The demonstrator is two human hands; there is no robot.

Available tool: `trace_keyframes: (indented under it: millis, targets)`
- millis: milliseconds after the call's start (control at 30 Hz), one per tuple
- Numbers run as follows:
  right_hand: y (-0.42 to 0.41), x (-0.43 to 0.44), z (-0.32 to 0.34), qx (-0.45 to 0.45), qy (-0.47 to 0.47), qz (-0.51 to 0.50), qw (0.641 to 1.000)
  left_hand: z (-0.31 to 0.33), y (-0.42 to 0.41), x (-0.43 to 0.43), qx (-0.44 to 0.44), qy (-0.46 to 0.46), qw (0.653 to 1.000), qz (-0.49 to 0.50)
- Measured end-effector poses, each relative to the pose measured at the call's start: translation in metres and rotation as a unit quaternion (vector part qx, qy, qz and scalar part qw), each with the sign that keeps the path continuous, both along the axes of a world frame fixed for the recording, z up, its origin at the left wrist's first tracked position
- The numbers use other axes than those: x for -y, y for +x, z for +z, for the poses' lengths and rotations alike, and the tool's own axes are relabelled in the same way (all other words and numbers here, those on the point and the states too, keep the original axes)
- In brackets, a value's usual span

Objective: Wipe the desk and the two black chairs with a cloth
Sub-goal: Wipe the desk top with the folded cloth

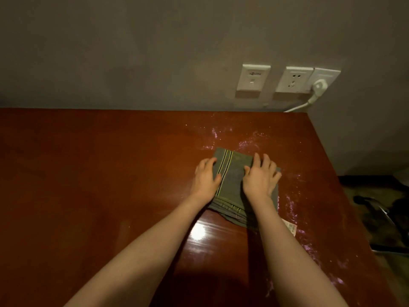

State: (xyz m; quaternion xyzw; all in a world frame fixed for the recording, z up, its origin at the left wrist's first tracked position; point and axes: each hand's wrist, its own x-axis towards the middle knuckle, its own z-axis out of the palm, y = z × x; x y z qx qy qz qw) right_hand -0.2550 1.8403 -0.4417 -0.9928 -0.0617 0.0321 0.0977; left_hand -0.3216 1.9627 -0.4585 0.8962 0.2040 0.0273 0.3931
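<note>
Folded striped cloth (232,173) lies flat on the red-brown desk (99,173), toward its right side. My left hand (207,176) and right hand (261,177) press on it, fingers straight, gripping nothing. Wet streaks (290,200) glisten alongside.

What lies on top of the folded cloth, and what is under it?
The left hand and the right hand rest on the cloth. It lies on the desk; the wood directly beneath it is covered and cannot be seen.
</note>
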Motion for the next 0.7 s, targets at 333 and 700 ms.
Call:
trace_keyframes:
  millis: [333,700]
  targets:
    - [-0.026,0.004,0.029,0.122,0.144,-0.009,0.982,0.03,-0.004,-0.002,-0.043,-0.139,0.985,0.094]
    - [-0.056,-0.032,0.074,0.284,0.365,0.122,0.878,0.071,-0.025,-0.045,0.078,-0.353,0.928,0.087]
